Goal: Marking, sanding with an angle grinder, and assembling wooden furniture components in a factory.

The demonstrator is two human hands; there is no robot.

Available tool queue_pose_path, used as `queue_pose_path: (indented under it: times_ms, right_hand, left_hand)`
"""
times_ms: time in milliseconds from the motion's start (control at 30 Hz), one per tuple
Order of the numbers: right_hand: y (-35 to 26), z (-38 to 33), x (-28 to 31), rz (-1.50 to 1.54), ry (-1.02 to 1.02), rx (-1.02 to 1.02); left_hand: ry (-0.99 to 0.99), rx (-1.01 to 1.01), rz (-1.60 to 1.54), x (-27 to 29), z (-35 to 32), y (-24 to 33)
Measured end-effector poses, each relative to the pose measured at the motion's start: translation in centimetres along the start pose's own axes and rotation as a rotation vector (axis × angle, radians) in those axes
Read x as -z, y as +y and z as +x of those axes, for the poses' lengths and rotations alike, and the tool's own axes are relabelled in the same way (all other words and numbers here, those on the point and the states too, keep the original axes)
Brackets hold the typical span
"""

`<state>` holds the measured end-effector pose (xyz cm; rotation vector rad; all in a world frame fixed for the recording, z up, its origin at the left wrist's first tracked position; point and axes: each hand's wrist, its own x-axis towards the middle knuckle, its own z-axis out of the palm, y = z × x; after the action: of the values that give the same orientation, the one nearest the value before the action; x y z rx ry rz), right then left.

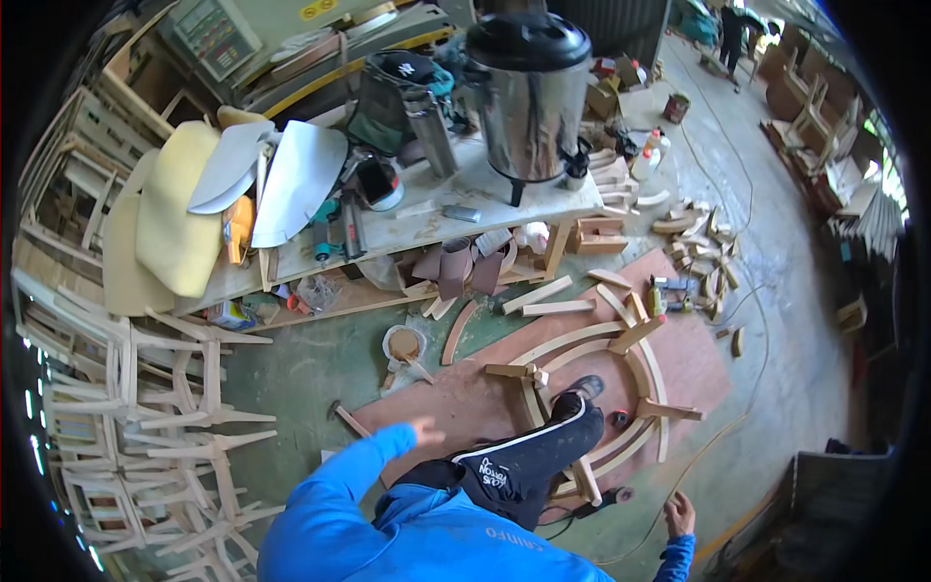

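Note:
My left hand [425,432] hangs over the reddish-brown board with fingers stretched and nothing in them. A hammer [347,419] lies at the board's edge, left of that hand. Out to the lower right, my right hand [681,514] is raised, its fingers loosely bent and apart around nothing visible. Between the hands, a curved wooden frame [648,373] with stubby legs stands on the board [461,398]; my leg reaches inside its ring. Nearest to my right hand is an angle grinder [609,501] beside the frame. A small dark and red object [619,419] lies inside the ring.
A bucket [402,345] stands beyond my left hand. A nail gun [671,293] and several wood offcuts [713,252] lie at the far right. A workbench [417,228] holds a large metal urn [529,107]. Stacked chair frames [126,378] fill the left; a cable [745,398] crosses the right floor.

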<state>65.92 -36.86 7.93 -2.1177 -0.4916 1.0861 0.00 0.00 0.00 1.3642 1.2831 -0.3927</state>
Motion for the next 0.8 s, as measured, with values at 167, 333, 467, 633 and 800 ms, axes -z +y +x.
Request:
queue_pose_path:
  times_ms: [167,333,467,633,800]
  right_hand:
    - [5.3,-9.9,-7.3,0.08,0.183,-0.225]
    - [7.2,-19.5,-16.3,0.172,-0.088,-0.59]
    - [3.3,-23.9,-27.4,0.192,-0.188,-0.603]
    - [-2.3,-26.8,-38.7,0.285,-0.224,-0.617]
    - [-9.2,-27.4,-40.7,0.248,-0.093,-0.514]
  left_hand:
    - [-0.375,0.165,0.246,1.2,-11.2,-8.7]
    - [-0.456,0.112,-0.297,8.0,-12.8,-4.4]
    - [0.163,0.227,-1.033,19.4,-9.6,-8.2]
    - [1.563,-0.238,-0.2,44.2,-3.5,-16.1]
    - [1.636,-0.369,0.028,62.5,0.0,-16.0]
